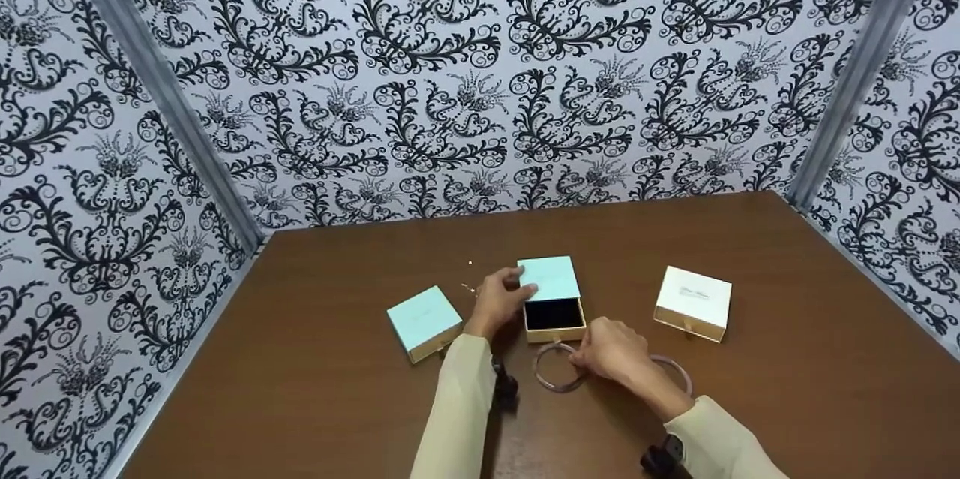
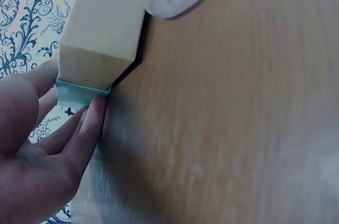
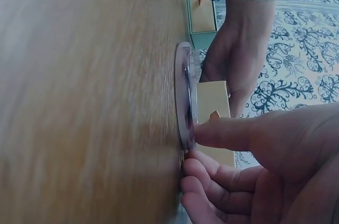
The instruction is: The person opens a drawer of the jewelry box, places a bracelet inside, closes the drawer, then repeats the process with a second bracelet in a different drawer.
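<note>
A mint-topped drawer box (image 1: pixel 551 278) stands mid-table, its gold drawer (image 2: pixel 100 28) pulled partway out towards me and lined in black. My left hand (image 1: pixel 496 304) grips the mint sleeve, thumb over the top and fingers along the left side. In front of the drawer, my right hand (image 1: pixel 613 349) pinches the edge of a mauve bangle (image 3: pixel 183 91) between thumb and fingers. The bangle is low at the tabletop; whether it touches the wood is unclear. A second bangle (image 1: pixel 684 375) lies behind the right wrist, partly hidden by it.
Left of my left hand is another mint box (image 1: pixel 424 318), closed. A white-topped box (image 1: pixel 694 297) with lettering sits to the right. Tiny pale bits (image 1: pixel 469 289) lie beyond the left hand. Patterned walls (image 1: pixel 480 88) enclose the brown table (image 1: pixel 337 389) behind and at both sides.
</note>
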### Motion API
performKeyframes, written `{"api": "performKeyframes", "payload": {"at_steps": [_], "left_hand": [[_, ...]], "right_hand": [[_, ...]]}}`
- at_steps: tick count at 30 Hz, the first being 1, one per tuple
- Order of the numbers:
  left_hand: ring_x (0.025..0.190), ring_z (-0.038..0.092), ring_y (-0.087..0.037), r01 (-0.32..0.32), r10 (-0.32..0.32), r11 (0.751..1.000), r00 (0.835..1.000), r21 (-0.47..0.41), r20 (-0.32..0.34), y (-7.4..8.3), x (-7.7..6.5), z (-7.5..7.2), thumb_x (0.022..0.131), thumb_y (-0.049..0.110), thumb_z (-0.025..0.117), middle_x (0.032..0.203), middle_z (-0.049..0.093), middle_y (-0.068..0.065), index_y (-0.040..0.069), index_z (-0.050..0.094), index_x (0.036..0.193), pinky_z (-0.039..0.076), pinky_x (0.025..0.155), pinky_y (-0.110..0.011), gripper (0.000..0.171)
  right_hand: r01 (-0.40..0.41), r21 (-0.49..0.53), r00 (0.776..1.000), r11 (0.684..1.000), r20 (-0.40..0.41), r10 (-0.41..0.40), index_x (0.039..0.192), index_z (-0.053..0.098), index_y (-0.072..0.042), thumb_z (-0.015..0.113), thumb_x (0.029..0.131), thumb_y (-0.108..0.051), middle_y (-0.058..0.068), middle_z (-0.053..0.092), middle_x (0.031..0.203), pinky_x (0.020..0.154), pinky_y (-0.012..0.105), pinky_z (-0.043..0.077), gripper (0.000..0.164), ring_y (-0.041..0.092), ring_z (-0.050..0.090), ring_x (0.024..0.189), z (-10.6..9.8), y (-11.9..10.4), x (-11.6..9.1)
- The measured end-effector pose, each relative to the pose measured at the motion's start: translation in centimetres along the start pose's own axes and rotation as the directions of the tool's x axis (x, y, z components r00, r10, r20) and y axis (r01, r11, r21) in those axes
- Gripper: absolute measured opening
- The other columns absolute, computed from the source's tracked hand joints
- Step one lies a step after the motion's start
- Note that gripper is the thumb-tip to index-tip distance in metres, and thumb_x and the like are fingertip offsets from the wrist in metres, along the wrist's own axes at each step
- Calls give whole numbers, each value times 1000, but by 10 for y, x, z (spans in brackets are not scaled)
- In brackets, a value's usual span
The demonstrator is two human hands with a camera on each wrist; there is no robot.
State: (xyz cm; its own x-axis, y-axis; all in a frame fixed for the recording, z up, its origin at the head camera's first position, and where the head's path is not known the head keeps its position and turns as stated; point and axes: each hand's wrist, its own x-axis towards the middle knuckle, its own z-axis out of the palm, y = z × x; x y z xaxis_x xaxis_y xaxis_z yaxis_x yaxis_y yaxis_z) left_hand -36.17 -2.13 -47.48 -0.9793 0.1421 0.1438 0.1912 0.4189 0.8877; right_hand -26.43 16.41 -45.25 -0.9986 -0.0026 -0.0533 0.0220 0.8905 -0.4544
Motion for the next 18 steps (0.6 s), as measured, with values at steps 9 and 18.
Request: {"api": "performKeyframes", "payload": {"at_steps": [9, 18], "left_hand": [[121, 62, -32, 4, -4, 1000, 1000, -3, 14, 0, 0, -2, 93, 22, 72, 126, 68, -18, 4, 62, 135, 50, 102, -45, 46], [112, 65, -29, 13, -13, 999, 1000, -29, 23, 1, -1, -1, 93, 19, 72, 126, 67, -18, 4, 62, 135, 56, 81, -37, 46]], "right_hand": [[12, 14, 1000, 1000, -20, -12, 57, 70, -15, 78, 77, -20, -3, 67, 66, 69, 48, 49, 22, 17, 56, 64, -3, 0, 0], [-3, 48, 999, 999, -32, 4, 55, 66, -13, 79, 82, -22, -3, 62, 60, 59, 35, 43, 31, 15, 52, 59, -3, -3, -1]]}}
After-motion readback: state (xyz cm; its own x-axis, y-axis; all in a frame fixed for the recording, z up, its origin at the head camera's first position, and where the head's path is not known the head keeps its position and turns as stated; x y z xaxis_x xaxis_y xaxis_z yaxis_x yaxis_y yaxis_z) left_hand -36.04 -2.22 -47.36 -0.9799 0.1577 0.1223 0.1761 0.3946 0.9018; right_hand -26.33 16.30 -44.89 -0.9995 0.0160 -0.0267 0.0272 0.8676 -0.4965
